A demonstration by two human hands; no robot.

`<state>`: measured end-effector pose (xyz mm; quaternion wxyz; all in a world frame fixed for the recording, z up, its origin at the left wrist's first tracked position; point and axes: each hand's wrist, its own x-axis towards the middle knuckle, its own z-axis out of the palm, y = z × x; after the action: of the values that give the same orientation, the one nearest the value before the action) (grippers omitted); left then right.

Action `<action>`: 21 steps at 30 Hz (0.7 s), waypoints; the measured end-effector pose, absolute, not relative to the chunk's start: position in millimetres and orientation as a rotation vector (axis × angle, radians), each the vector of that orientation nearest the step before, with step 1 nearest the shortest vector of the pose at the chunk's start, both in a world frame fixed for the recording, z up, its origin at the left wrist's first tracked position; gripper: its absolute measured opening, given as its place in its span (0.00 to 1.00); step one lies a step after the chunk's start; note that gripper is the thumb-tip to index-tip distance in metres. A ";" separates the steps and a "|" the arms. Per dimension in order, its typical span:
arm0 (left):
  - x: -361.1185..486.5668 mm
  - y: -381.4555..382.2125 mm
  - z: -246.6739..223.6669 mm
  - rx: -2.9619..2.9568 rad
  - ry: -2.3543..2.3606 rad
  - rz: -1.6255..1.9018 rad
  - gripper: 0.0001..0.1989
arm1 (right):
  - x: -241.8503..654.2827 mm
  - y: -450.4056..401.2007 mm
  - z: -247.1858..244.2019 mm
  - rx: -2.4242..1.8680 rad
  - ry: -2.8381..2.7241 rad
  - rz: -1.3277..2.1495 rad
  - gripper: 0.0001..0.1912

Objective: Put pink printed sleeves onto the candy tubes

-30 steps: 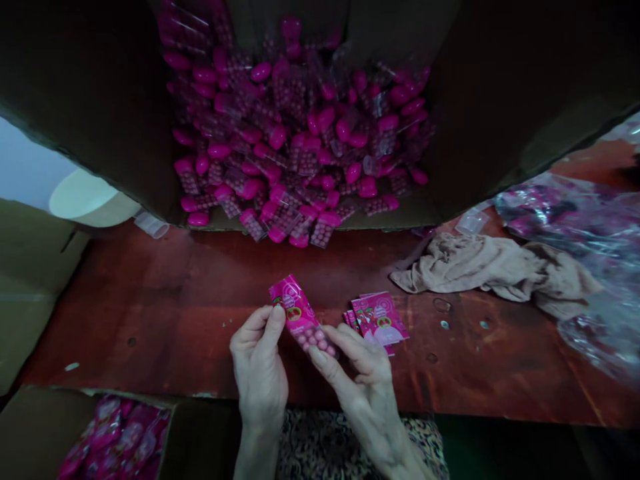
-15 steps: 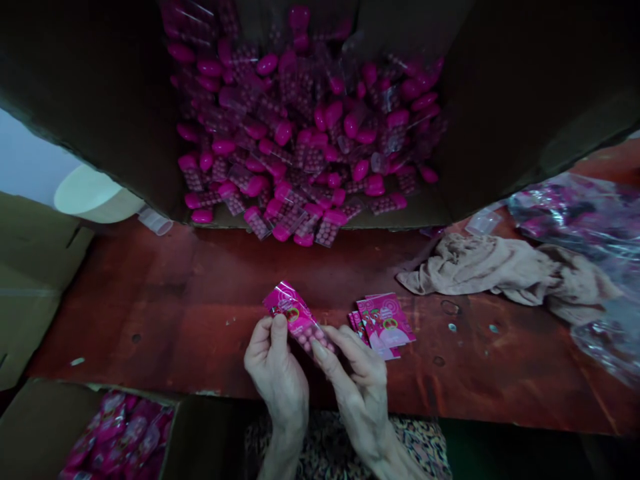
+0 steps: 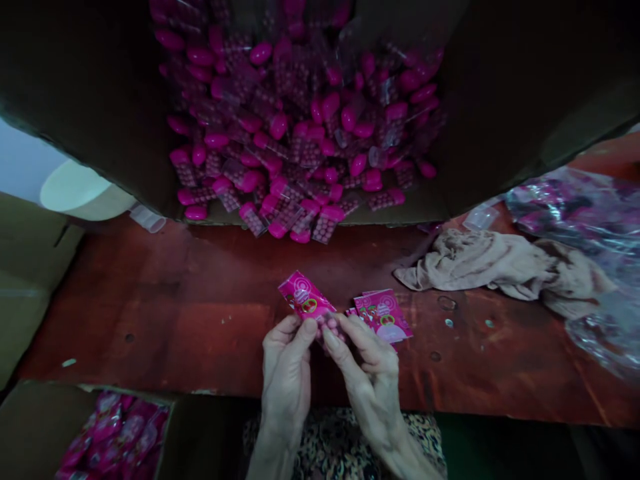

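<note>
Both hands hold a pink printed wrapper [image 3: 306, 299] with a cluster of small pink candy balls [image 3: 330, 325] at its lower right end. My left hand [image 3: 291, 363] pinches the lower left edge, its thumb lying near the balls. The thumb and fingers of my right hand [image 3: 369, 360] are closed on the candy end. The balls appear to sit in a clear tube, largely hidden by the fingers. Right beside my right hand, a small pile of flat pink wrappers [image 3: 384, 315] lies on the red table [image 3: 200, 320].
A big cardboard box [image 3: 500, 93] on its side holds many pink-capped candy tubes [image 3: 300, 147]. A rumpled cloth [image 3: 490, 263] and a plastic bag [image 3: 570, 213] lie at right. A white tub [image 3: 85, 193] stands left. Below, another box [image 3: 30, 427] contains wrapped pink packs [image 3: 117, 430].
My left hand has shifted right and down along the wrapper, from its upper part to near the candy end. The wrapper has moved slightly right, and the view has shifted a little.
</note>
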<state>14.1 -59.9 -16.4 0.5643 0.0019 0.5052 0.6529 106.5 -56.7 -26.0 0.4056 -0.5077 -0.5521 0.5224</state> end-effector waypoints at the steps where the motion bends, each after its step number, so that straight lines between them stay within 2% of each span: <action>1: 16.0 -60.6 -16.0 0.009 1.188 1.542 0.06 | 106.3 -57.0 -26.3 -1.286 -1.394 1.310 0.07; 10: 3.1 -56.9 -15.2 0.006 1.248 1.602 0.09 | 105.2 -45.6 -12.7 -1.174 -1.569 1.470 0.09; 16: 13.0 -62.3 -15.5 -0.002 1.279 1.566 0.08 | 98.5 -58.2 -13.0 -1.230 -1.561 1.314 0.12; 18: 15.6 -62.7 -16.4 -0.008 1.241 1.531 0.08 | 98.3 -59.7 -18.6 -1.284 -1.537 1.233 0.14; 21: 12.8 -60.6 -14.9 -0.017 1.195 1.497 0.08 | 100.1 -55.6 -25.0 -1.295 -1.528 1.200 0.25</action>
<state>12.8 -60.6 -14.9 0.5754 -0.0074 0.5102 0.6392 100.1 -55.6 -25.0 0.3925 -0.5102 -0.6018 0.4728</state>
